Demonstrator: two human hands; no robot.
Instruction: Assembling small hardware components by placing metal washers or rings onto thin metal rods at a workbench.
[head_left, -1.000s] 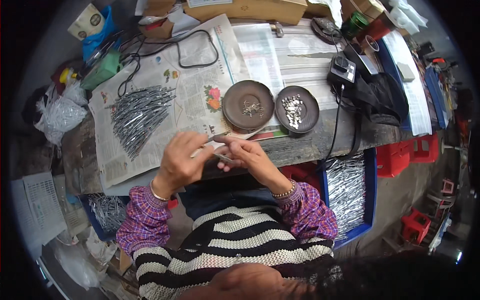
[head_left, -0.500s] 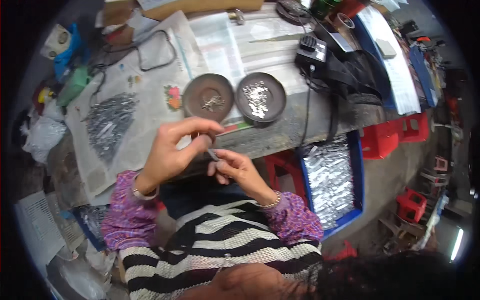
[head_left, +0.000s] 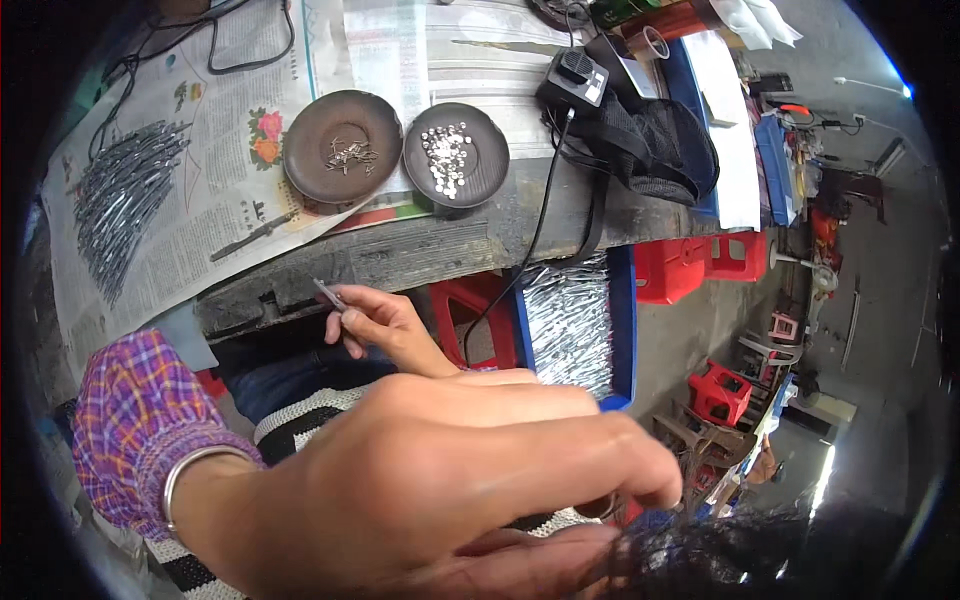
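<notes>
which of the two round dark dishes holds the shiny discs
The right dish, nearer the black mesh bag; the left dish holds thin metal pieces.

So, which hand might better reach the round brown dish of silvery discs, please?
Probably the right hand: nearer the dish, though pinching a slim grey metal piece; the left hand is farther.

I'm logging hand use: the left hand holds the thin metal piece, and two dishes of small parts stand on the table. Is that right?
Not quite: the head view shows the right hand holding the thin metal piece; the left hand is close to the camera. Two dishes of small parts do stand on the table.
</notes>
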